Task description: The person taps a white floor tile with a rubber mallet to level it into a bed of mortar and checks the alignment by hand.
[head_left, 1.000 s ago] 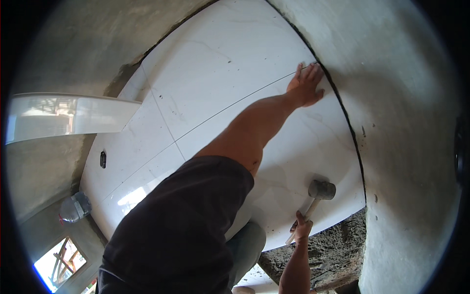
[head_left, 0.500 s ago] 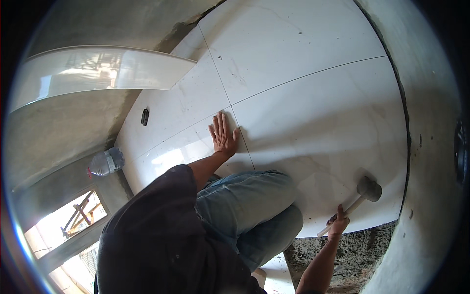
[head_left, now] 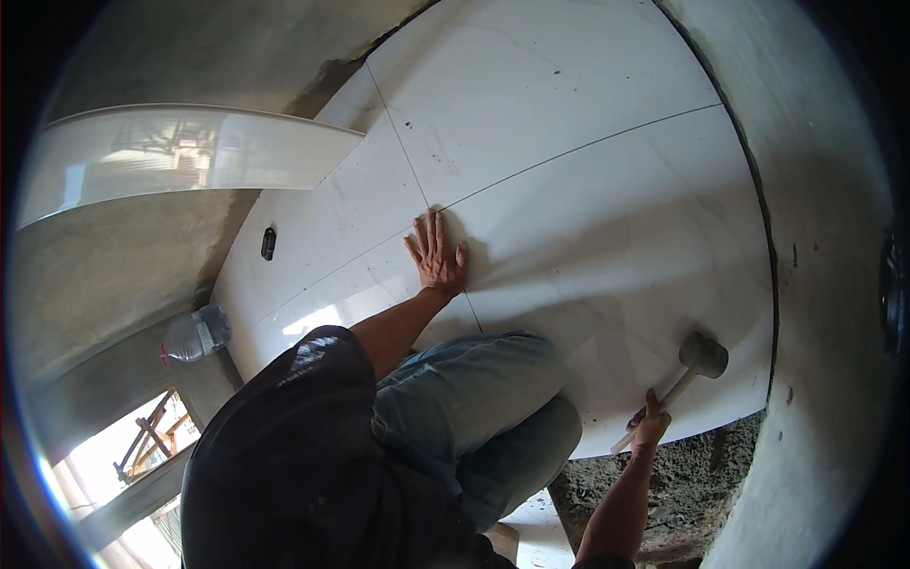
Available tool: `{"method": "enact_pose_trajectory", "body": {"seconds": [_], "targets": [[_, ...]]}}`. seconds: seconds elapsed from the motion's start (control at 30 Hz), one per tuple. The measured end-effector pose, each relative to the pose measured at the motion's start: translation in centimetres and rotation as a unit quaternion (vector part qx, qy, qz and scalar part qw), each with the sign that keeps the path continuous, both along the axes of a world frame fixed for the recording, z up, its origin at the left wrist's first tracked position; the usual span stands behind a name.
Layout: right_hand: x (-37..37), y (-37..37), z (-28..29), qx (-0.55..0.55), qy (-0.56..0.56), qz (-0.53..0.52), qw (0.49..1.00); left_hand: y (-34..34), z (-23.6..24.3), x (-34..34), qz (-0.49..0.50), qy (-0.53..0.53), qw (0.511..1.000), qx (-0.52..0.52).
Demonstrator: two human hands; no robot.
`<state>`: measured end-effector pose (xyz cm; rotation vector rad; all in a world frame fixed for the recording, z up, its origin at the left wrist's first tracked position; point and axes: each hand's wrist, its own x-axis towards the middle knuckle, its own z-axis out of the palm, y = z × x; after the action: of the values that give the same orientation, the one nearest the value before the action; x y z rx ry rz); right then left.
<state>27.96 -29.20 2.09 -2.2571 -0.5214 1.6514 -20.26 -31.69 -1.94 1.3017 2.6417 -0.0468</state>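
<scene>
My left hand [head_left: 436,256] lies spread on the white marble-look floor tiles [head_left: 559,123], its fingertips at the crossing of two thin seams. My right hand [head_left: 649,427], lower right, grips the pale handle of a rubber mallet [head_left: 703,355]; the dark grey head sits over the tile close to its right edge. A narrow band of rough grey mortar [head_left: 692,474] shows below that tile. My knees in faded jeans are bent on the tiles between my hands.
Grey plastered walls [head_left: 825,284] enclose the floor. An upright white board or tile [head_left: 190,152] juts across the left side. A small black object [head_left: 268,244] lies on the tiles, near a large plastic jug [head_left: 197,334]. A bright window opening [head_left: 152,441] is at lower left.
Over the last second my left hand has come back from the right wall edge to the seam crossing, and the view has shifted. My right hand still holds the mallet.
</scene>
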Motion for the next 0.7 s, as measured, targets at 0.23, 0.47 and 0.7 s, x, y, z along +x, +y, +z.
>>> {"method": "enact_pose_trajectory", "body": {"seconds": [0.23, 0.47, 0.7], "targets": [[0.1, 0.1, -0.1, -0.004, -0.004, 0.007, 1.0, 0.4, -1.0, 0.1, -0.086, -0.006, 0.994, 0.07], [-0.1, -0.2, -0.2, 0.0, -0.001, -0.006, 1.0, 1.9, -0.5, 2.3, -0.031, -0.01, 0.998, 0.047], [-0.5, -0.1, 0.3, -0.005, -0.016, -0.017, 1.0, 5.9, -0.5, 4.9, -0.029, 0.006, 0.999, -0.011]]}}
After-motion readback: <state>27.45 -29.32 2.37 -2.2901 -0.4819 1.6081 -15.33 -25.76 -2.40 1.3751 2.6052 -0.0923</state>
